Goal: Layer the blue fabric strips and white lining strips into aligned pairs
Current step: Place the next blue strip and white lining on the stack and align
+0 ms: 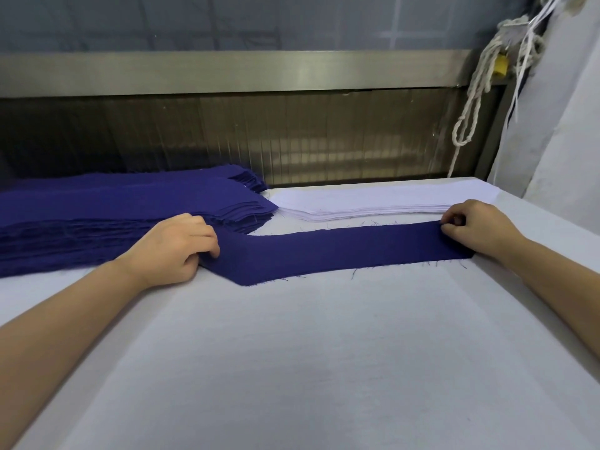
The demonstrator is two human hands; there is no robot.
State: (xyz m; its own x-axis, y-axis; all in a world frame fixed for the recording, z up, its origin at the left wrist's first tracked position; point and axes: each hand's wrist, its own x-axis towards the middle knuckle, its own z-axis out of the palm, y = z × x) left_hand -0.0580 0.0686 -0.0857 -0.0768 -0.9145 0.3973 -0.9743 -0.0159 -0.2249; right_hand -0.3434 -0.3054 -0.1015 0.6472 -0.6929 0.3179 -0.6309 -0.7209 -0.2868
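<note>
Blue strip, ends beneath left hand, right hand

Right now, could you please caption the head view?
Left hand and right hand hold one long dark-blue fabric strip flat.

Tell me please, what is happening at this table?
A person holds one blue strip flat on the white table. The left hand grips its left end, next to the stack of blue strips, and the right hand pinches its right end. The stack of white lining strips lies just behind it. No lining strip shows on this blue strip.
</note>
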